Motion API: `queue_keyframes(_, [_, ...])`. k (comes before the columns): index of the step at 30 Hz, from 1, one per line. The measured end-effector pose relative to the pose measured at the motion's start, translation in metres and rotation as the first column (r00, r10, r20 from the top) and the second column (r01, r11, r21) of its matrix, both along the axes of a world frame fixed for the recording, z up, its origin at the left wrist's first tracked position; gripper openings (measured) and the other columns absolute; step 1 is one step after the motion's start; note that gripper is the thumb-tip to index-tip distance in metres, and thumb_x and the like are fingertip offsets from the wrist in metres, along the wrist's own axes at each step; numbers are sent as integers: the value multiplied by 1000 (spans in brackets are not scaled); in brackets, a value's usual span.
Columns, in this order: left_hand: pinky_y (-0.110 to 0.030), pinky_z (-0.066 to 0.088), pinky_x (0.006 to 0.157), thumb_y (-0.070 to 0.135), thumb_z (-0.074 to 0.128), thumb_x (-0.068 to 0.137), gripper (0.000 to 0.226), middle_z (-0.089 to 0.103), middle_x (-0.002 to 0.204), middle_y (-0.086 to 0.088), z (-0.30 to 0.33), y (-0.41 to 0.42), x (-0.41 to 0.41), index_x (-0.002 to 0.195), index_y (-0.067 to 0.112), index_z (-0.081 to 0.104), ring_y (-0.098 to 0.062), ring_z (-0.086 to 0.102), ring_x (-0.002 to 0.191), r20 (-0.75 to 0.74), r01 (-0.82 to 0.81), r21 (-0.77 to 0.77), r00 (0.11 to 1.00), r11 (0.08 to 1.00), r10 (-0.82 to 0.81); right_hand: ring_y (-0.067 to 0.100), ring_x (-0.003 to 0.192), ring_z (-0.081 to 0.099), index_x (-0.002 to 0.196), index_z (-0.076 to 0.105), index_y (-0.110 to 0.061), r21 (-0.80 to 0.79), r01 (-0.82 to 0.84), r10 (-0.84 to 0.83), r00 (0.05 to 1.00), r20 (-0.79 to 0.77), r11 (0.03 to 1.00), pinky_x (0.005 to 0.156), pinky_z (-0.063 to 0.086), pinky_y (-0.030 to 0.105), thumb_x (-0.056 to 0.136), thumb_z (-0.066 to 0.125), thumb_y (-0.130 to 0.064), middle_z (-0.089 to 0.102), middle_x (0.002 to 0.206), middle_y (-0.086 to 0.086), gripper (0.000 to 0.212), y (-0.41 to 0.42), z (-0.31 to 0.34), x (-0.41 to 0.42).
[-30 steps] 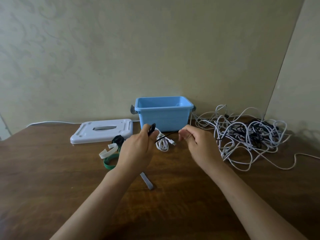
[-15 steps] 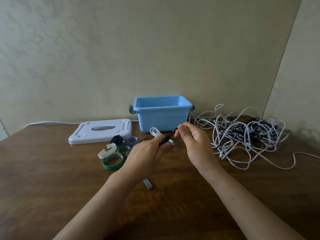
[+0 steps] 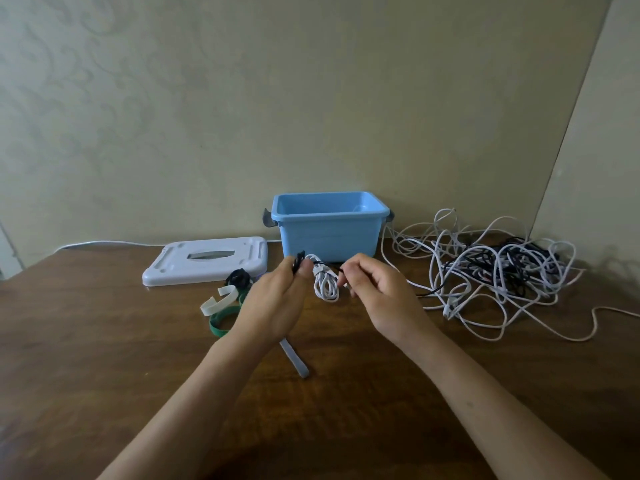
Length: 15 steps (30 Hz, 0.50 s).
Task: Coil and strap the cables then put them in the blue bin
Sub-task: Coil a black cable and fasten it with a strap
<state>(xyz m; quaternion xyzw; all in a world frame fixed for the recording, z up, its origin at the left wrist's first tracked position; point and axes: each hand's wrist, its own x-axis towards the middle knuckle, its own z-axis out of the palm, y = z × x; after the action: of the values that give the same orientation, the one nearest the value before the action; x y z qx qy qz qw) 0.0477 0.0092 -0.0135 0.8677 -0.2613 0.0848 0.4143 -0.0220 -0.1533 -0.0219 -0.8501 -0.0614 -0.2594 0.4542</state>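
Hands have drawn apart again: left hand (image 3: 277,299) pinches the black cable (image 3: 298,263) coil, right hand (image 3: 375,292) pinches its trailing length, so coiling continues, blue bin (image 3: 329,233) unfilled.

A plain room in a home, by the look of it: a dark wooden table (image 3: 104,341) stands in a corner against a bare beige wall (image 3: 311,98) with faint swirled patterning.

Lid (image 3: 205,260) left of bin (image 3: 328,233), cables (image 3: 498,271) right.
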Motion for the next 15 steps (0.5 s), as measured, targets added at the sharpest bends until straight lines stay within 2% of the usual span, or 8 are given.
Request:
queue_keyframes(2, [-39, 48, 76, 49, 27, 105, 41, 61, 87, -4, -5, -3, 0, 95, 17, 51, -16, 59, 82, -37, 44, 42, 998, 998, -42, 1, 65, 55, 86, 63, -24, 7, -51, 51, 999, 11, 999, 63, 40, 16, 106, 46, -36, 58, 67, -20, 29, 5, -2, -1])
queue_keyframes(5, [-40, 47, 92, 68, 17, 95, 64, 65, 101, 1, -8, -5, -2, 108, 19, 56, -15, 60, 98, -124, 82, 0, 989, 997, -81, -1, 71, 58, 87, 62, -30, 3, -86, 86, 996, 6, 996, 67, 41, 14, 104, 47, -40, 60, 71, -23, 25, 8, -4, 0])
queue_keyframes(6, [-36, 46, 92, 71, 16, 92, 68, 66, 106, 4, -8, -5, -3, 112, 21, 57, -13, 60, 101, -149, 94, -24, 984, 995, -96, 0, 76, 60, 89, 63, -32, 4, -91, 91, 996, -4, 996, 70, 43, 14, 104, 48, -39, 63, 75, -23, 22, 8, -5, 1])
queue_keyframes(8, [-32, 44, 89, 70, 23, 94, 61, 65, 106, 9, -6, -7, -5, 114, 24, 57, -7, 60, 101, -169, 104, -66, 979, 992, -114, 3, 83, 64, 93, 64, -35, 4, -97, 98, 995, -21, 995, 73, 48, 19, 102, 52, -38, 67, 82, -20, 16, 9, -6, 3])
queue_keyframes(11, [-41, 49, 88, 51, 36, 103, 38, 66, 96, -2, -4, -7, -6, 101, 20, 58, -14, 62, 92, -184, 138, -169, 968, 976, -169, 1, 75, 62, 92, 61, -45, -55, -126, 123, 991, -57, 990, 68, 43, 16, 102, 57, -36, 65, 77, -22, 14, 14, -8, 2])
queue_keyframes(13, [-42, 47, 79, 40, 37, 105, 32, 61, 88, -8, -2, -7, -7, 94, 16, 56, -18, 58, 81, -164, 136, -218, 971, 966, -174, 1, 71, 61, 90, 61, -47, -97, -125, 117, 989, -90, 987, 65, 42, 16, 102, 56, -39, 66, 77, -17, 16, 16, -10, 2])
queue_keyframes(15, [-35, 42, 67, 36, 37, 104, 29, 57, 79, -2, 1, -5, -5, 91, 16, 54, -15, 53, 73, -133, 85, -273, 983, 958, -125, 3, 73, 63, 91, 63, -44, -116, -90, 75, 989, -131, 989, 66, 48, 24, 102, 52, -47, 69, 80, -12, 16, 13, -8, 1])
